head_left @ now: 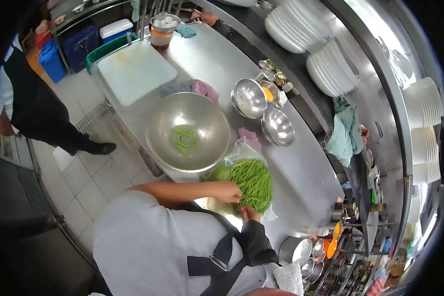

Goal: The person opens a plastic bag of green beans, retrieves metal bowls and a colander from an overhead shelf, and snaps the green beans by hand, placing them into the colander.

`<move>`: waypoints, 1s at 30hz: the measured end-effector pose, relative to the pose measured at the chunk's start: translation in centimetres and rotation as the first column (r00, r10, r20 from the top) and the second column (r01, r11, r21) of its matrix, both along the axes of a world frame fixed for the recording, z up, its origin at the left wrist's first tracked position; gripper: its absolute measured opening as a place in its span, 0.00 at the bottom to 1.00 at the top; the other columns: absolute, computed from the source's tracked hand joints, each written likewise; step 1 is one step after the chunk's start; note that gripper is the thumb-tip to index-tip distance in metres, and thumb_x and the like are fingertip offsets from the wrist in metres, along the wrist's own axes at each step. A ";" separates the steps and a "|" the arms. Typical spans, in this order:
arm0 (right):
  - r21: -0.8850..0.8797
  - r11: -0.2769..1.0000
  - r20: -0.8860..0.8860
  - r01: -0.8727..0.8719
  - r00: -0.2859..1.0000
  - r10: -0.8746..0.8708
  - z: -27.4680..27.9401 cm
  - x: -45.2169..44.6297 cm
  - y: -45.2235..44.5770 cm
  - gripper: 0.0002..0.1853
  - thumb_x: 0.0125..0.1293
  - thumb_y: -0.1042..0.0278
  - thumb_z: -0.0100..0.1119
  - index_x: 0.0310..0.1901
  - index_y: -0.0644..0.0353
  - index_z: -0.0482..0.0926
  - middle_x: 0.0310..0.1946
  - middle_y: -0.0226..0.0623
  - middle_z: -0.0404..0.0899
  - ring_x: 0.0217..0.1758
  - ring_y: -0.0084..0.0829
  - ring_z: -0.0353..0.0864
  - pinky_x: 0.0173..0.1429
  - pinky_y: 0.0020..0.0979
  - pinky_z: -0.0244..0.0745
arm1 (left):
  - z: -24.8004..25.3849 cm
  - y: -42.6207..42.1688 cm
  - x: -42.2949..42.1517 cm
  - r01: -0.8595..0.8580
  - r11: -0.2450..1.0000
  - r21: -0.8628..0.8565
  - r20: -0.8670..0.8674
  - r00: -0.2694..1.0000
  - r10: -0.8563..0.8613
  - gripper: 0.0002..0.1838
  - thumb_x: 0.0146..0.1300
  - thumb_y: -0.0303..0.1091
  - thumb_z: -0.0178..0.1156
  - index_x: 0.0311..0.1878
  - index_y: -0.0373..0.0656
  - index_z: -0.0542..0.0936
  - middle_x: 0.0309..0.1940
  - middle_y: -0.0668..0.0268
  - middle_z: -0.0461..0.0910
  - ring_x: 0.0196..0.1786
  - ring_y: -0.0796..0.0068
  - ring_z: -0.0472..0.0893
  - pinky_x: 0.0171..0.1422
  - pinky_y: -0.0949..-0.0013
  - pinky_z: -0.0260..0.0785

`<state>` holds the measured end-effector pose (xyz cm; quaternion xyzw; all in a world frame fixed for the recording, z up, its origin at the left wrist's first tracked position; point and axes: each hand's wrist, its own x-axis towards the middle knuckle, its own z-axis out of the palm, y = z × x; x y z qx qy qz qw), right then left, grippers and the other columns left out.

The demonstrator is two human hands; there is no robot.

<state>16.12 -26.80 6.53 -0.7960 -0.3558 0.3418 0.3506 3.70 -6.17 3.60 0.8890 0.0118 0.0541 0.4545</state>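
Note:
My left hand (227,191) is at the near left edge of a large pile of green beans (254,182), its fingers closed in a pinch. Close below it, my right hand (250,213) is also closed at the pile's lower edge. What either hand holds is too small to make out. The beans lie in an open clear plastic bag (232,154) on the steel table (301,172). Beyond the bag stands a wide steel bowl (209,116) with a few cut bean pieces (184,139) at its bottom.
A white cutting board (135,73) lies at the table's far left. Purple cloths (204,90) are behind the big bowl, and smaller steel bowls (277,126) stand right of it. Stacked plates (333,69) fill a shelf. Another person (37,98) stands at left.

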 end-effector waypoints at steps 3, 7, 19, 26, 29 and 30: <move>0.047 0.999 0.038 -0.024 0.999 0.022 -2.0 1.7 -0.9 0.17 0.75 0.55 0.60 0.49 0.62 0.85 0.32 0.38 0.86 0.38 0.26 0.82 0.46 0.32 0.76 | 1.5 -0.2 1.0 0.041 0.997 0.057 -0.028 0.999 -0.040 0.15 0.67 0.45 0.63 0.43 0.42 0.87 0.34 0.50 0.86 0.40 0.45 0.85 0.45 0.49 0.74; 0.014 0.998 0.027 0.062 0.998 -0.062 -3.4 1.3 -3.6 0.14 0.72 0.60 0.60 0.48 0.63 0.84 0.31 0.33 0.85 0.35 0.22 0.80 0.44 0.30 0.76 | 1.6 -3.0 2.1 0.196 0.979 0.047 -0.152 0.970 -0.187 0.14 0.65 0.42 0.64 0.41 0.41 0.87 0.34 0.50 0.85 0.40 0.45 0.84 0.44 0.46 0.74; 0.358 0.863 -0.544 0.357 0.831 -0.118 -3.5 1.2 -4.9 0.04 0.72 0.73 0.53 0.38 0.59 0.78 0.18 0.24 0.65 0.20 0.18 0.61 0.27 0.27 0.56 | 4.2 -7.6 0.9 -0.097 0.992 -0.080 0.244 0.963 0.114 0.10 0.65 0.39 0.67 0.42 0.44 0.87 0.36 0.61 0.83 0.40 0.53 0.83 0.45 0.55 0.74; 0.335 0.814 -0.905 0.475 0.402 0.138 -7.6 -0.4 -2.0 0.08 0.67 0.66 0.52 0.43 0.60 0.74 0.34 0.36 0.75 0.36 0.30 0.73 0.40 0.34 0.68 | 6.0 -6.3 -2.1 -0.241 0.847 -0.474 0.141 0.929 0.343 0.10 0.72 0.34 0.65 0.48 0.37 0.84 0.43 0.63 0.89 0.45 0.77 0.86 0.51 0.70 0.76; 0.292 0.861 -0.924 0.417 0.357 0.140 -10.1 -1.4 0.2 0.10 0.67 0.62 0.57 0.44 0.58 0.79 0.33 0.41 0.79 0.34 0.38 0.76 0.36 0.37 0.70 | 7.0 -5.8 -2.9 -0.237 0.767 -0.596 0.042 0.945 0.324 0.10 0.73 0.33 0.64 0.50 0.36 0.81 0.41 0.61 0.88 0.43 0.78 0.86 0.49 0.71 0.77; 0.185 0.877 -0.944 0.444 0.328 0.033 -10.7 -1.9 1.1 0.13 0.70 0.58 0.57 0.47 0.59 0.78 0.33 0.40 0.79 0.33 0.37 0.76 0.34 0.35 0.69 | 7.2 -5.7 -3.1 -0.255 0.707 -0.660 0.013 0.937 0.349 0.10 0.73 0.33 0.63 0.49 0.36 0.81 0.41 0.61 0.88 0.42 0.78 0.86 0.47 0.71 0.77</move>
